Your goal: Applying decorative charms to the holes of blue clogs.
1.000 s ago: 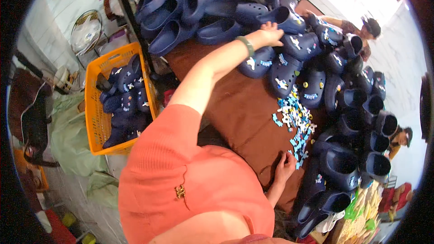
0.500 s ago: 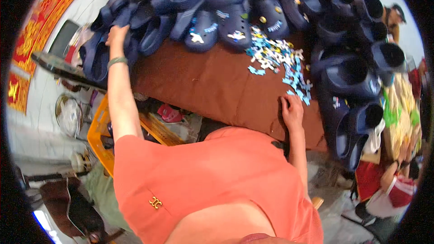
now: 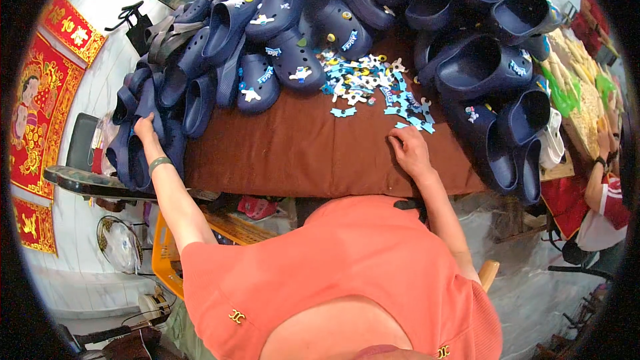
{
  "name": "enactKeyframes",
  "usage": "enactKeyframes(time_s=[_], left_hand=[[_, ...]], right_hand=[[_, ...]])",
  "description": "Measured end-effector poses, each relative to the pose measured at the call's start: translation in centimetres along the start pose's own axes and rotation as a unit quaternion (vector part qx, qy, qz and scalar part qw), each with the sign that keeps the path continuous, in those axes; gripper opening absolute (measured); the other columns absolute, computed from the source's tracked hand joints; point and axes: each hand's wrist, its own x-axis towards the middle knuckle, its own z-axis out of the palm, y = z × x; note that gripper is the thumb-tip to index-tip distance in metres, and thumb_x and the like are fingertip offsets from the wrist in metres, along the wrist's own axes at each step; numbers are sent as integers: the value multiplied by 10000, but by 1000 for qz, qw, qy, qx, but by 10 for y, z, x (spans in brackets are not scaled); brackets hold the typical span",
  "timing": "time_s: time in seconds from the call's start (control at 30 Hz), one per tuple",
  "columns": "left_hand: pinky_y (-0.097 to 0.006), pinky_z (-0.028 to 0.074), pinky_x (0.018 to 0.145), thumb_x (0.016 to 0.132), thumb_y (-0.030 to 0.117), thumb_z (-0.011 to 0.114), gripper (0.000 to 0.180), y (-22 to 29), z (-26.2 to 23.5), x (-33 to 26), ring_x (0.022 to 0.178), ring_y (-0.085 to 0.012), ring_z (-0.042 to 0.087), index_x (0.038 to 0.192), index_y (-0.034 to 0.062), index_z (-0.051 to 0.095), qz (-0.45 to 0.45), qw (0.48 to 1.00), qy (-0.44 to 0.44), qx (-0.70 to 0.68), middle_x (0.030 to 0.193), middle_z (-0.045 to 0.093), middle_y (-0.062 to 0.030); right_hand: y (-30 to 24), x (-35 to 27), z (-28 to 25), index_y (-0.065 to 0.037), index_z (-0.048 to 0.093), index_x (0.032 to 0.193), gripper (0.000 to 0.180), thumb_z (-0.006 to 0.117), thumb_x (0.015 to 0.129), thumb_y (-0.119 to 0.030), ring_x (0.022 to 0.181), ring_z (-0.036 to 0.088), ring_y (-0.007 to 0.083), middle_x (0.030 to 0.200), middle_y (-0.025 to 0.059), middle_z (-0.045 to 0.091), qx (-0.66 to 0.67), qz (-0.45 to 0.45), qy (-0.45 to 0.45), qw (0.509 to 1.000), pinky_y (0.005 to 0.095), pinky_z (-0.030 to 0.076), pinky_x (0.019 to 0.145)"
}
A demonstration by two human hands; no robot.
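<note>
At the left end of the pile, my left hand [image 3: 146, 131] is closed on a navy clog [image 3: 151, 99]; its fingers are partly hidden by the shoe. My right hand [image 3: 409, 149] rests on the brown cloth [image 3: 287, 153] with loosely bent fingers, and nothing shows in it. Just beyond its fingertips lies a loose heap of small shoe charms [image 3: 363, 83] in blue, white and yellow. Several navy clogs wear such charms, among them one clog [image 3: 259, 83] left of the heap.
Navy clogs [image 3: 467, 67] are stacked along the table's far and right sides. A yellow crate [image 3: 164, 253] stands below the left edge, near a black-rimmed fan [image 3: 119, 243]. At the right, another person's hand [image 3: 603, 143] is over a table with pale items [image 3: 577, 87].
The view has shifted, so the table and pile appear lower and further left. My left hand remains at the clogs on the left; my right hand still rests near the charms.
</note>
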Motion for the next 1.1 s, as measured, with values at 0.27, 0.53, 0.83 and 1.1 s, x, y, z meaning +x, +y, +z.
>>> enactKeyframes(time_s=[0.27,0.53,0.83,1.1], left_hand=[[-323,493,841,771,109,726,244,140,-38,-115,875,-206,632,925,-69,661,40,925,-103,-364,946,663,-116],[-350,525,814,660,138,578,486,308,-55,-275,859,-257,624,1123,-4,550,-96,868,-174,-455,996,623,-145],[-312,441,885,646,29,696,443,302,53,-385,958,-136,562,1081,-25,627,34,681,-692,-238,1034,644,-36],[-329,408,970,778,152,661,471,273,119,-444,1077,-152,547,1203,-23,558,281,603,-743,-74,1185,600,-87]], right_hand=[[-4,2,1,-58,632,866,87,659,785,-44,842,561,313,813,105,615,-32,23,-7,999,408,458,740],[0,-3,2,-47,631,873,92,664,788,-59,865,571,314,851,117,615,-34,40,-36,998,405,464,750],[1,1,2,0,638,928,101,621,846,-58,870,591,328,890,155,635,-21,35,27,999,395,471,782],[-12,5,-5,-16,628,1090,285,670,833,-132,984,582,294,1077,139,615,73,60,-11,995,355,455,879]])
